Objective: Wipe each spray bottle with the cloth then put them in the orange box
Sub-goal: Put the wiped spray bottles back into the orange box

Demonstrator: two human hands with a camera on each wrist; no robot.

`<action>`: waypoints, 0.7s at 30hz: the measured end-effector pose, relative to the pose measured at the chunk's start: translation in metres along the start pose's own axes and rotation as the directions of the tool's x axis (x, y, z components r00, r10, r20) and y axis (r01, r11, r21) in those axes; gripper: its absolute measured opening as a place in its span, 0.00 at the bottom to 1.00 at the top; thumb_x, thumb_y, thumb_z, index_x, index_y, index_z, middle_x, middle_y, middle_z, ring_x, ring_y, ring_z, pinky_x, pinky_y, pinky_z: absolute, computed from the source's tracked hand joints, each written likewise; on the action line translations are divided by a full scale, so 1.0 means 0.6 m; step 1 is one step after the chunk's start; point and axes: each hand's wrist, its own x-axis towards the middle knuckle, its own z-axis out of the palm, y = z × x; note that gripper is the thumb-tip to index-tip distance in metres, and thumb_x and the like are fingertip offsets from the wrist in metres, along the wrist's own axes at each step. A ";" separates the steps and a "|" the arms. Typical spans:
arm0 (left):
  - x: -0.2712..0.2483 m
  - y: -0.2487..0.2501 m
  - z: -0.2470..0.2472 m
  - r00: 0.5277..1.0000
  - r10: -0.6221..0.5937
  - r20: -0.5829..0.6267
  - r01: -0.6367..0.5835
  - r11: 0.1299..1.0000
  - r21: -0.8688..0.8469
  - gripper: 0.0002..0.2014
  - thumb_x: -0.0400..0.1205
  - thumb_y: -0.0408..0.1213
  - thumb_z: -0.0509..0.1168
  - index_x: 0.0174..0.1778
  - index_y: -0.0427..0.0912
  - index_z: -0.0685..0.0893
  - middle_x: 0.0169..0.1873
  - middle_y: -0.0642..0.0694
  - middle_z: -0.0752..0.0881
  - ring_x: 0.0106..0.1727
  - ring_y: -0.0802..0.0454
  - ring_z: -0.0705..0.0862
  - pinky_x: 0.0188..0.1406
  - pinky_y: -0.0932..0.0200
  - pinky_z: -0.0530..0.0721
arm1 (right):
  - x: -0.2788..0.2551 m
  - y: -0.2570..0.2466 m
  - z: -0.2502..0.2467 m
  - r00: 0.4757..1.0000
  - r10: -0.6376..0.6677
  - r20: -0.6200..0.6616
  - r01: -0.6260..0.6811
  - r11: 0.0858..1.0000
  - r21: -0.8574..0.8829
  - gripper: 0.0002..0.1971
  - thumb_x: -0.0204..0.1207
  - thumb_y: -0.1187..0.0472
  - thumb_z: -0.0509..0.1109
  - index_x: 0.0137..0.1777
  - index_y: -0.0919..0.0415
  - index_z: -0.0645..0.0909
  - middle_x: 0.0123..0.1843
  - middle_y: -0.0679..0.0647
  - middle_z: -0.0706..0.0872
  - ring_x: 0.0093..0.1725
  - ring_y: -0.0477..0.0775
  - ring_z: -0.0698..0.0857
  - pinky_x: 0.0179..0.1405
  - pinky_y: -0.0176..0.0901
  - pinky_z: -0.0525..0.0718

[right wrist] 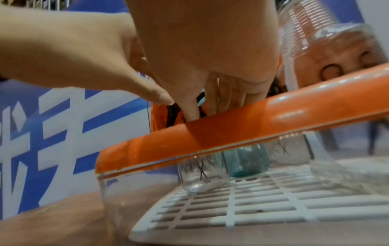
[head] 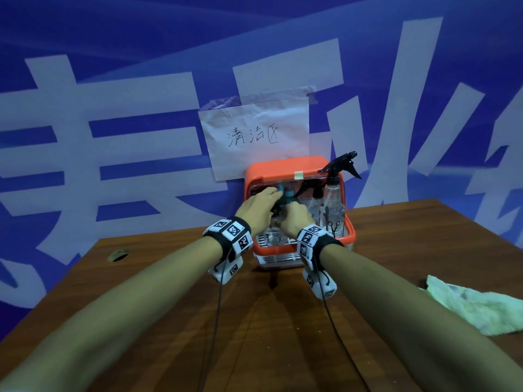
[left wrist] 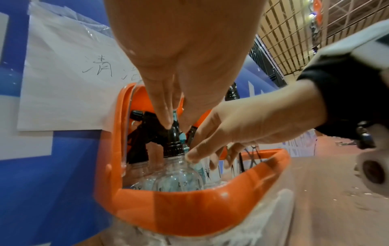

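Observation:
The orange box (head: 350, 236) stands at the back of the table with its lid (head: 283, 168) up; several spray bottles stand inside. My left hand (head: 276, 192) reaches in from above and pinches the black spray head of a clear spray bottle (left wrist: 179, 176). Beside it, my right hand (head: 293, 215) curls its thumb and fingers at that bottle's shoulder, just inside the front rim (right wrist: 252, 126). A teal bottle (right wrist: 246, 161) stands behind the clear one. A taller clear bottle with a black trigger (head: 334, 193) stands in the box's right side. The pale green cloth (head: 475, 306) lies on the table, far right.
The wooden table (head: 254, 335) has a small round hole (head: 117, 254) at its left back. A paper sign (head: 254, 137) is taped to the blue banner wall right behind the box. A white grid tray (right wrist: 252, 199) lines the box bottom.

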 end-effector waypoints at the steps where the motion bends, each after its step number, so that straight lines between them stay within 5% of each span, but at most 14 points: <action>1: -0.011 0.002 -0.004 1.000 -0.003 -0.030 0.004 1.000 0.016 0.28 0.82 0.27 0.71 0.80 0.41 0.76 0.76 0.45 0.77 0.68 0.36 0.84 0.62 0.38 0.87 | -0.006 0.007 -0.009 1.000 0.009 -0.025 -0.008 0.999 0.037 0.07 0.80 0.57 0.76 0.51 0.61 0.87 0.52 0.62 0.92 0.51 0.67 0.91 0.49 0.57 0.93; 5: -0.033 0.001 -0.008 0.988 -0.126 -0.089 0.132 0.989 0.064 0.14 0.82 0.39 0.73 0.61 0.40 0.81 0.57 0.41 0.85 0.56 0.35 0.88 0.52 0.40 0.89 | -0.041 0.049 -0.062 0.942 0.100 -0.320 -0.038 0.980 0.196 0.15 0.84 0.48 0.73 0.39 0.56 0.85 0.39 0.56 0.91 0.43 0.63 0.90 0.42 0.47 0.85; 8: -0.023 -0.013 -0.005 0.950 -0.309 0.039 0.311 0.950 -0.026 0.17 0.78 0.46 0.79 0.53 0.37 0.85 0.51 0.37 0.90 0.52 0.35 0.90 0.51 0.43 0.91 | -0.060 0.083 -0.095 0.881 0.232 -0.413 -0.131 0.957 0.257 0.17 0.82 0.45 0.75 0.47 0.59 0.80 0.48 0.61 0.90 0.46 0.66 0.87 0.41 0.48 0.78; 11: -0.005 -0.020 0.010 0.897 -0.409 0.170 0.435 0.883 -0.173 0.22 0.73 0.50 0.84 0.46 0.34 0.87 0.45 0.38 0.91 0.47 0.39 0.92 0.43 0.49 0.91 | -0.059 0.116 -0.105 0.904 0.336 -0.266 -0.263 0.925 0.274 0.35 0.77 0.44 0.81 0.71 0.67 0.70 0.70 0.68 0.81 0.59 0.71 0.86 0.52 0.56 0.84; 13: 0.004 -0.017 0.022 0.875 -0.418 0.244 0.473 0.844 -0.253 0.23 0.73 0.49 0.84 0.46 0.34 0.87 0.41 0.40 0.92 0.42 0.44 0.93 0.38 0.52 0.91 | -0.051 0.134 -0.103 0.934 0.314 -0.170 -0.272 0.934 0.233 0.43 0.74 0.45 0.85 0.77 0.68 0.66 0.75 0.69 0.78 0.67 0.72 0.85 0.58 0.58 0.86; 16: 0.014 -0.013 0.037 0.878 -0.374 0.300 0.456 0.843 -0.284 0.18 0.75 0.46 0.83 0.42 0.36 0.85 0.37 0.43 0.91 0.37 0.47 0.94 0.32 0.56 0.91 | -0.033 0.143 -0.103 0.959 0.265 -0.104 -0.245 0.955 0.169 0.43 0.72 0.45 0.87 0.77 0.67 0.70 0.72 0.65 0.84 0.69 0.69 0.86 0.55 0.53 0.86; 18: 0.021 -0.014 0.043 0.881 -0.358 0.310 0.439 0.862 -0.252 0.19 0.74 0.46 0.84 0.41 0.36 0.85 0.41 0.40 0.91 0.42 0.44 0.94 0.38 0.53 0.93 | -0.023 0.142 -0.103 0.976 0.212 -0.060 -0.199 0.965 0.169 0.40 0.70 0.46 0.88 0.75 0.64 0.75 0.71 0.61 0.86 0.69 0.66 0.87 0.63 0.54 0.88; 21: 0.030 -0.018 0.052 0.889 -0.343 0.304 0.413 0.887 -0.206 0.26 0.72 0.48 0.85 0.54 0.32 0.87 0.54 0.36 0.90 0.51 0.41 0.91 0.48 0.51 0.92 | -0.016 0.131 -0.093 0.994 0.105 0.003 -0.104 0.978 0.179 0.32 0.71 0.50 0.88 0.70 0.60 0.79 0.67 0.56 0.89 0.65 0.60 0.89 0.64 0.52 0.90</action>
